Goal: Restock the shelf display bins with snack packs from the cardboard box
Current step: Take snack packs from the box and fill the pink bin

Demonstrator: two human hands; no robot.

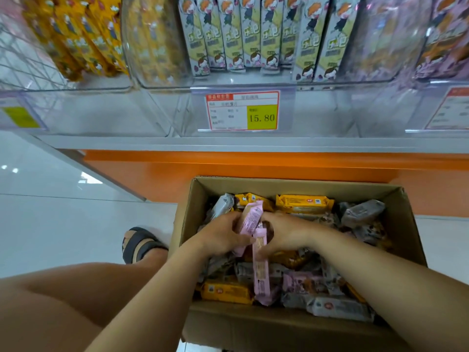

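An open cardboard box (pixel 297 186) stands on the floor below me, filled with several yellow, grey and pink snack packs. Both hands are inside it. My left hand (pixel 220 233) grips an upright pink snack pack (pixel 250 219). My right hand (pixel 286 232) holds a second pink pack (pixel 261 273) that hangs down over the heap. The two hands are close together. Above, clear shelf display bins (pixel 165 72) hold yellow packs (pixel 83 41) on the left, grey-green packs (pixel 253 36) in the middle and purple packs (pixel 441 41) on the right.
A price tag reading 15.80 (pixel 242 110) hangs on the middle bin's front. An orange shelf base (pixel 253 166) runs behind the box. My bare knee (pixel 63 301) and sandalled foot (pixel 138 243) are left of the box on the white tile floor.
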